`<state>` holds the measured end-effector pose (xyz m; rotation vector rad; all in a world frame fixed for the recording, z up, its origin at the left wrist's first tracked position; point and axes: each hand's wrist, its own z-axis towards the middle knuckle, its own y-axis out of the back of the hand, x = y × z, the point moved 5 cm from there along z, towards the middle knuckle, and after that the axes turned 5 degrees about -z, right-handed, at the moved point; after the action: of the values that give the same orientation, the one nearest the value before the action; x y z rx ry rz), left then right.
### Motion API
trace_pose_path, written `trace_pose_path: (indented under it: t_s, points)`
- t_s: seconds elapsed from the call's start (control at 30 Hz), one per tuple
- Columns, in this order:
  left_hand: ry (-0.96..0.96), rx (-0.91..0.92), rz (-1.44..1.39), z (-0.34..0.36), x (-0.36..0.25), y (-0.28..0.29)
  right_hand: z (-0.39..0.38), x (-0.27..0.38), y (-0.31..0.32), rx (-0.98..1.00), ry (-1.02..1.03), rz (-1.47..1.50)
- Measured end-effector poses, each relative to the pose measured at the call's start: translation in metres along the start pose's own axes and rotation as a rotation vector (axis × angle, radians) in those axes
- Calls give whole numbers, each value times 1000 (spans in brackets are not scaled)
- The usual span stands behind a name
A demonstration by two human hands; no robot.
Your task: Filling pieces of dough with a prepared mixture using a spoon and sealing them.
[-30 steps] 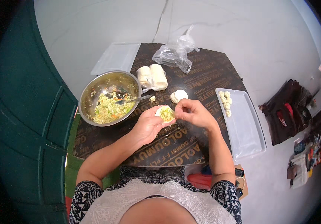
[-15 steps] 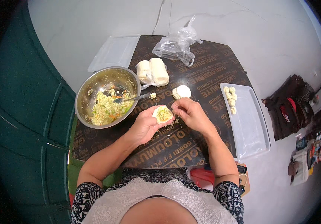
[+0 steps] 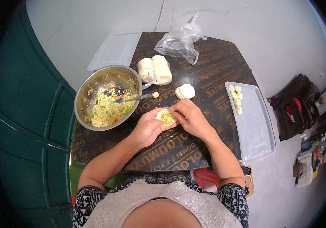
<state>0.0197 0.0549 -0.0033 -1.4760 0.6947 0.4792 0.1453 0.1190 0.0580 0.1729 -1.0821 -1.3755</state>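
Note:
A round dumpling wrapper (image 3: 167,118) with chopped vegetable filling on it lies in my left hand (image 3: 146,129), the thumb over its near left edge. My right hand (image 3: 191,118) pinches the wrapper's right edge between thumb and fingertips. Just beyond my right hand is a short stack of round wrappers (image 3: 187,91). To the left stands a steel bowl (image 3: 99,80) of loose filling (image 3: 111,108). A spoon (image 3: 142,97) rests in it, its handle reaching over the rim toward my left hand.
Behind the bowl sit bagged wrapper stacks (image 3: 161,70). A crumpled plastic bag (image 3: 180,45) lies at the table's back, with a clear plastic sheet or lid (image 3: 115,49) left of it. On the right, a translucent tray (image 3: 255,133) holds several finished dumplings (image 3: 236,97) at its far end.
My right hand has moved slightly left, and its fingertips now meet the wrapper's edge. The wrapper stays in my left hand. The whole view has shifted a little.

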Motion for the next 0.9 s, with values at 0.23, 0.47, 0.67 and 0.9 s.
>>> trace_pose_path:
  t_s: [0.23, 0.47, 0.67, 0.9]
  points:
    - [18, 31, -4, -1, -1, -4, -4, -3, -9, 41, 15, -38]
    - [46, 24, -15, -1, 0, -3, -2, 3, -8, 27, 82, -39]
    - [-26, 25, -91, -1, -9, -5, -3, -5, 9, -13, -68, 7]
    - [-62, -5, -59, -1, -8, -2, -4, -3, 7, 55, -83, 10]
